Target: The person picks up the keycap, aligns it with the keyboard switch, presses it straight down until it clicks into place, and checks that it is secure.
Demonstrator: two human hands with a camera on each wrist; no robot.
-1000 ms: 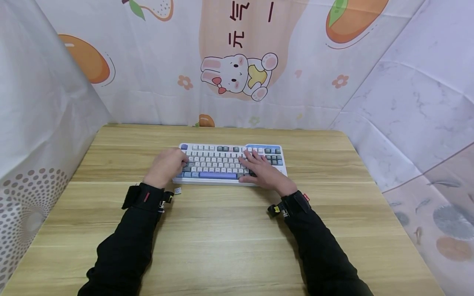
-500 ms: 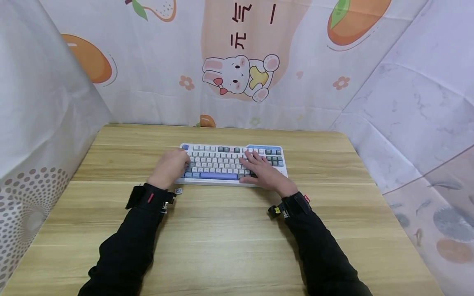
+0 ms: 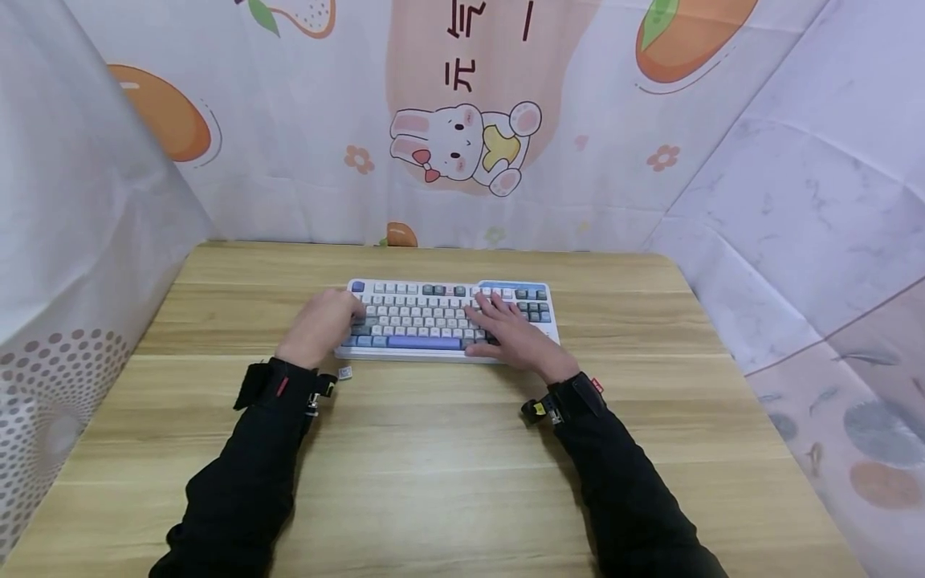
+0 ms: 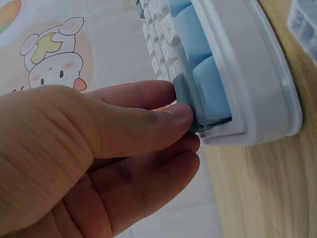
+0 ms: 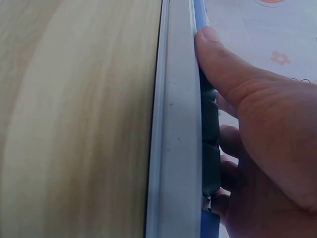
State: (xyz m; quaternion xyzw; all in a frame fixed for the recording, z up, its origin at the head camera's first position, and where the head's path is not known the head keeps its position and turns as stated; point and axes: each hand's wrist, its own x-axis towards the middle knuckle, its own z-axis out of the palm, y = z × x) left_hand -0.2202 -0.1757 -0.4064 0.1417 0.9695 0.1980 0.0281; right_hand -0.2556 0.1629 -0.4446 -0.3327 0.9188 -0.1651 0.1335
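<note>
A white keyboard (image 3: 426, 321) with white, grey, blue and purple keys lies on the wooden table. At its left end my left hand (image 3: 321, 327) pinches a dark grey-green keycap (image 4: 184, 94) between thumb and index finger. Light blue keycaps (image 4: 212, 89) sit in the row right beside it. The other fingers of that hand are bent below the keyboard's side edge in the left wrist view. My right hand (image 3: 516, 337) rests spread over the keys on the right side, thumb (image 5: 218, 54) along the front row. Its fingertips are partly hidden in the right wrist view.
A small pale square piece (image 3: 345, 372) lies on the table (image 3: 433, 449) just in front of the keyboard's left corner. Behind the table hangs a printed cloth (image 3: 289, 160), with more white cloth (image 3: 94, 201) at the left side.
My left hand shifts slightly with the camera view but stays at the same left-edge keys. The right hand and the keyboard hold their places.
</note>
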